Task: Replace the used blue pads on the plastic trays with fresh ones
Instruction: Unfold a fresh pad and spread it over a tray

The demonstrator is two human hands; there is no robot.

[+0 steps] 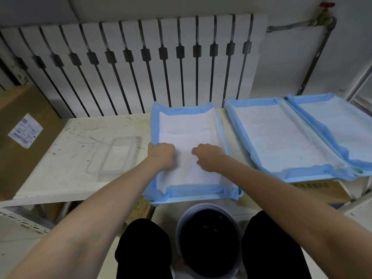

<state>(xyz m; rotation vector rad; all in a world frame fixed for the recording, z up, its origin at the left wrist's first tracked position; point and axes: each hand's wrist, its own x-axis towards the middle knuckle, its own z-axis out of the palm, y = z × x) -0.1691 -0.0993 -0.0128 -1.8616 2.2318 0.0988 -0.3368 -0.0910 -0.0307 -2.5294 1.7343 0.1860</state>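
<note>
Three blue pads lie in plastic trays along the desk (80, 141). The first pad (187, 123) sits at the centre of the view, its white face up and its blue border folded over the rim of its tray (191, 200). The second pad (281, 137) lies at 3 o'clock from it, and the third pad (342, 125) lies further toward 3 o'clock, touching the second along one long edge. Both hands are on the near half of the first pad. The left hand (161, 155) rests by the pad's 9 o'clock edge with its fingers curled under. The right hand (209, 158) is just beside it toward 3 o'clock, fingers also curled down onto the white surface. Motion blur makes it impossible to tell whether either hand pinches the pad or only presses on it. A clear plastic container (114, 156) stands on the scuffed desk at 9 o'clock from the left hand. A round bin (209, 244) with a dark inside stands on the floor at 6 o'clock, between the person's dark-clad knees. A white radiator (141, 63) runs along the wall at 12 o'clock. A cardboard box (24, 141) with a white label stands at 9 o'clock beyond the desk.
</note>
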